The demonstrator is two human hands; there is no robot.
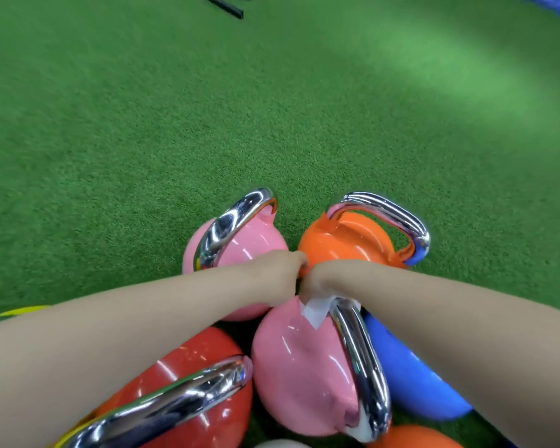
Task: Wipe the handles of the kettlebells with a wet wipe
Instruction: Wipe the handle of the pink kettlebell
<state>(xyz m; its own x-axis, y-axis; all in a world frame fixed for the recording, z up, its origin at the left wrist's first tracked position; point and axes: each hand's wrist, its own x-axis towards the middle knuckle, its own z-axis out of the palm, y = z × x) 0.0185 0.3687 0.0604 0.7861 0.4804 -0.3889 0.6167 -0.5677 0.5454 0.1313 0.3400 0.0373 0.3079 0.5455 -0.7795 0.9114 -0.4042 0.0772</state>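
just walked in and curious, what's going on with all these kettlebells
A person is cleaning kettlebells clustered on green turf. The right hand presses a white wet wipe onto the far end of the chrome handle of the near pink kettlebell. The left hand sits right beside it; what it holds is hidden. Red, orange, blue and another pink one sit around.
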